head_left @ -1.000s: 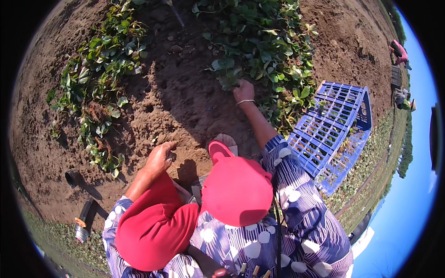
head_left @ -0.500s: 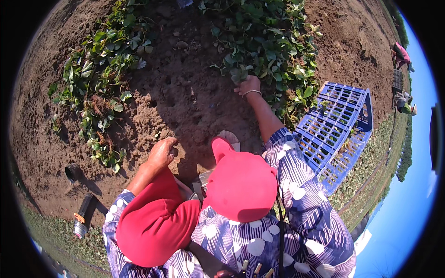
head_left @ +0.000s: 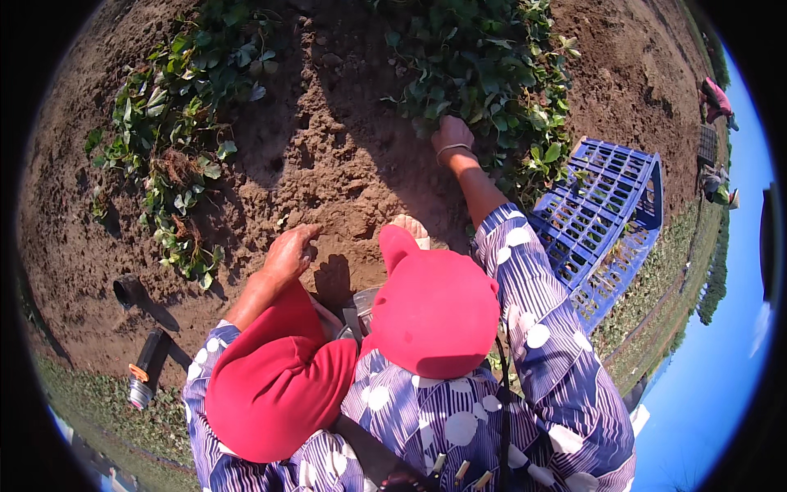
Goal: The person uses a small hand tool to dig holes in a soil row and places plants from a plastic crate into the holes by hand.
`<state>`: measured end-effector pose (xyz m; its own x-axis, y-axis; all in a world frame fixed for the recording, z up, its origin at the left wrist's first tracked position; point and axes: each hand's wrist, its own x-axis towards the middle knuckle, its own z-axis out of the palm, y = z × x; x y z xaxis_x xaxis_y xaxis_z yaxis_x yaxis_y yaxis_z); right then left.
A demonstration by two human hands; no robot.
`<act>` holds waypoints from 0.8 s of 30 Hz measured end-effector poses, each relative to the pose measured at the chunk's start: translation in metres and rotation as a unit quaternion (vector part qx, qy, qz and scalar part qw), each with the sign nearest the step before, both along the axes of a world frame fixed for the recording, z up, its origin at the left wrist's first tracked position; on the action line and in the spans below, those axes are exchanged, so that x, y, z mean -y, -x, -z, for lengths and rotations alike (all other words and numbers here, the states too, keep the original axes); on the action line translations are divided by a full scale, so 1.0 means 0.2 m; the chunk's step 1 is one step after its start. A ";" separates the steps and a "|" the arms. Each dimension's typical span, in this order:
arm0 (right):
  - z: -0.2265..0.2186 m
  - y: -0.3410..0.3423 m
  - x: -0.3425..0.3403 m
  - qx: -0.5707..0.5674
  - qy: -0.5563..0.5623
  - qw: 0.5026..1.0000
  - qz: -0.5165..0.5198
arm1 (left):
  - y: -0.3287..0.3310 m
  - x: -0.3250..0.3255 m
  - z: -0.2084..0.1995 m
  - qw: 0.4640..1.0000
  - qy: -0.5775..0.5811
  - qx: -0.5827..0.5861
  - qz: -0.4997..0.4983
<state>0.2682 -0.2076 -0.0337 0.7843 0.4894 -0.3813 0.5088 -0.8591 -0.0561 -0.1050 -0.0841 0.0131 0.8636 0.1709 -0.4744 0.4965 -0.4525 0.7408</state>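
My right hand (head_left: 453, 134), a pale band round its wrist, reaches forward to the near edge of a big heap of leafy green plants (head_left: 471, 74). Its fingers are closed at the leaves and seem to grip a leafy plant, though the foliage hides the tips. My left hand (head_left: 288, 250) is held low over the bare soil (head_left: 320, 156), near my red-covered knee (head_left: 279, 394). A gap shows between its bent finger and thumb, with nothing visible in it. Left of it lies a second row of leafy plants (head_left: 176, 168), some with brown roots showing.
A blue slatted plastic crate (head_left: 598, 197) lies tilted right of the heap. On the left are a short black tube (head_left: 127, 289) and a dark cylinder with an orange clip (head_left: 147, 361). Two other people, one in pink (head_left: 716, 100), work far right beside another crate (head_left: 707, 143).
My right hand has moved slightly forward and right along the heap's edge. The left hand has risen a little, its finger stretched further. My shadow on the soil has shifted.
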 end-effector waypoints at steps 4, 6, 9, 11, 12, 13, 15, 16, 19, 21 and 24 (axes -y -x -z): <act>0.06 0.00 -0.02 0.023 0.008 0.998 -0.060 | -0.01 0.01 0.00 0.999 0.013 -0.028 -0.009; 0.10 0.01 -0.03 0.029 0.004 0.999 -0.034 | -0.01 0.02 0.03 1.000 -0.001 -0.011 0.005; 0.12 -0.01 0.04 0.086 -0.044 0.995 -0.028 | -0.06 0.05 0.03 1.000 -0.002 -0.012 0.010; 0.13 0.02 0.02 0.094 -0.042 0.995 -0.006 | -0.04 0.09 0.03 0.999 -0.009 -0.021 0.022; 0.13 0.03 0.00 0.099 -0.042 0.994 0.003 | -0.01 0.10 0.03 0.999 -0.005 -0.025 0.023; 0.15 0.05 0.00 0.091 -0.036 0.995 -0.003 | 0.03 0.13 0.04 0.999 -0.004 -0.031 0.019; 0.19 0.04 -0.03 0.087 -0.033 0.996 0.000 | 0.07 0.11 0.02 0.999 -0.015 -0.033 0.025; 0.19 0.02 -0.05 0.083 -0.047 0.995 -0.002 | 0.06 0.03 -0.02 0.999 -0.035 -0.039 0.012; 0.21 -0.06 0.04 0.059 -0.066 0.996 -0.009 | 0.08 -0.20 -0.06 0.992 -0.095 -0.015 -0.084; 0.23 -0.05 0.14 0.039 -0.123 0.991 -0.022 | 0.11 -0.39 -0.19 0.964 -0.119 -0.028 -0.236; 0.19 0.07 0.36 -0.037 -0.320 0.947 -0.006 | 0.27 -0.69 -0.19 0.855 -0.131 0.096 -0.492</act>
<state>0.2551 -0.2789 -0.0723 0.7605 0.6468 -0.0569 0.4919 -0.6311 -0.5998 -0.1588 0.0546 0.0517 0.2988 0.9384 -0.1738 0.6126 -0.0490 0.7889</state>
